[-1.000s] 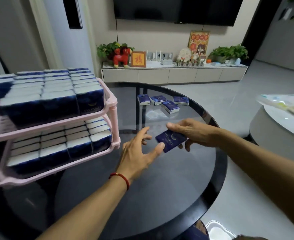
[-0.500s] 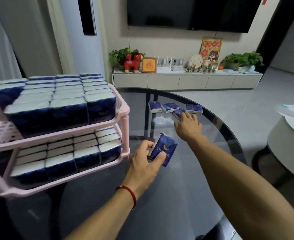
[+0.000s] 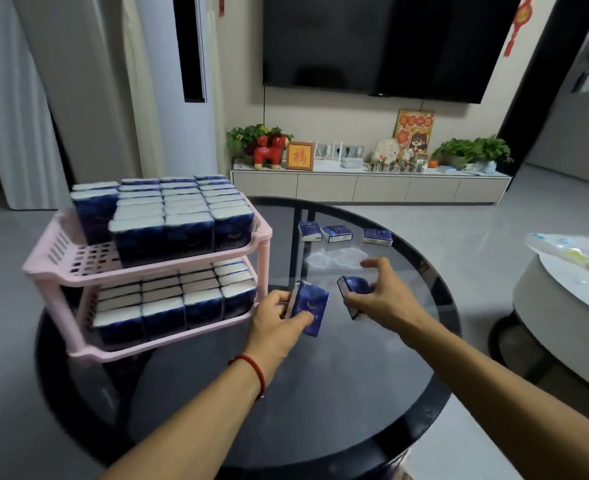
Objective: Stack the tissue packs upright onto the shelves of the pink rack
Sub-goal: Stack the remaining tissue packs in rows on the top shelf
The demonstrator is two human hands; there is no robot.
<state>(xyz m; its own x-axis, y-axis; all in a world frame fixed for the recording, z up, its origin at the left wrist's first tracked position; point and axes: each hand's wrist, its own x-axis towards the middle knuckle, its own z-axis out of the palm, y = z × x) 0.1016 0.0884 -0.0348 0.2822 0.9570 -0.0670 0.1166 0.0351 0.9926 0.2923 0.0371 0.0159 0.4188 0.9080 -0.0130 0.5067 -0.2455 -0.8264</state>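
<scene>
The pink two-shelf rack (image 3: 61, 271) stands at the left of the round dark glass table (image 3: 321, 393). Both shelves hold rows of upright blue-and-white tissue packs (image 3: 182, 216); the front-left of the top shelf is bare. My left hand (image 3: 279, 323) holds a blue tissue pack (image 3: 310, 308) upright just right of the lower shelf. My right hand (image 3: 383, 296) grips a second blue pack (image 3: 353, 287) above the table. Three more packs (image 3: 336, 233) lie flat at the table's far side.
A white round table (image 3: 563, 306) with a patterned plastic bag stands at the right. Behind are a low TV cabinet (image 3: 369, 185) with plants and ornaments, and a wall-mounted TV. Grey floor surrounds the glass table.
My right hand passed one pack to my left, reached to the far packs, and came back holding another. My left hand carried its pack toward the rack.
</scene>
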